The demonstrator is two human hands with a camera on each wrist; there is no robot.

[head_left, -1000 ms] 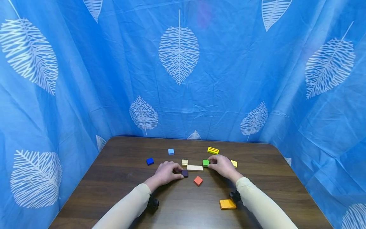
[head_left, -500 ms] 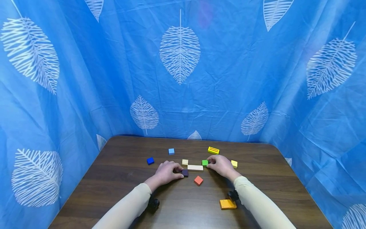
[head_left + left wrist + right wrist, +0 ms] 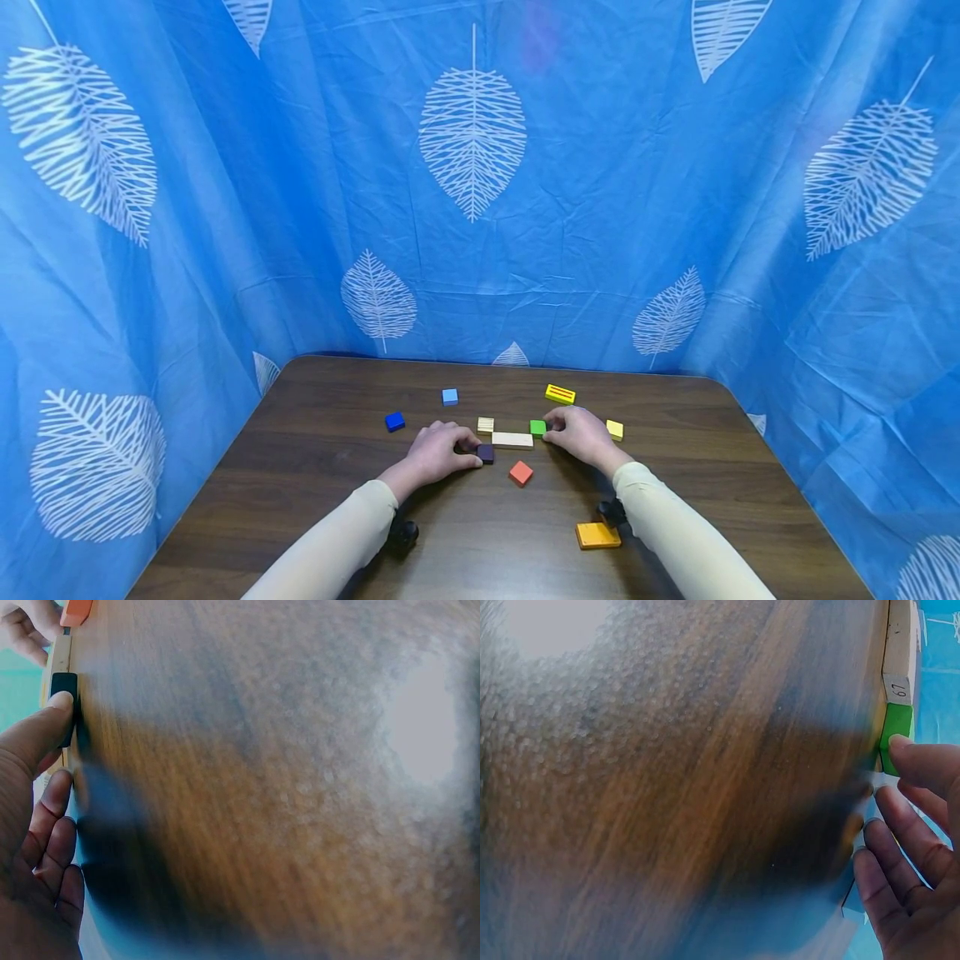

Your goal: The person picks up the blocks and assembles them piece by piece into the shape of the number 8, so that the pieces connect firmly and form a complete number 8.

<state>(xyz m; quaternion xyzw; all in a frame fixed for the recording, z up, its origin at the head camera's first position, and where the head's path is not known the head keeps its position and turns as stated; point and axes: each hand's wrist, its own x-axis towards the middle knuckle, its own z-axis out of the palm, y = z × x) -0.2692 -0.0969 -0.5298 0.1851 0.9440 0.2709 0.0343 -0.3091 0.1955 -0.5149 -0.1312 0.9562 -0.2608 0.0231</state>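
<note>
Head view: both hands at work, centre of the bench [image 3: 465, 550]! Left hand [image 3: 441, 450] has its grip pinching the dark block [image 3: 486, 454], just by the near left corner of a pale plank [image 3: 512, 441]; whether those two touch, I can't tell. Over to the right hand [image 3: 577, 432], its grip pinching the green block [image 3: 537, 428] at the plank's right end, and the right wrist view puts them touching or all but. Thumb on the near face of each block, the other fingers loosely bent below!

How will they handle? Looks like painted wood, so I'd call these light, stiff and tough, perhaps a touch slick on the smooth paint. Best hold: thumb and forefinger across opposite sides, low and square, lest a small block twist or nudge the plank.

Now the writing, and here's one! Right wrist view: a handwritten mark on the plank's pale end, looks like "67", though it sits sideways, so no promises. Out far, the yellow block [image 3: 560, 394] carries dark stripes, no letters I can read. Near the front, the orange slab [image 3: 598, 536] shows no readable label, and no brand name anywhere!
</note>
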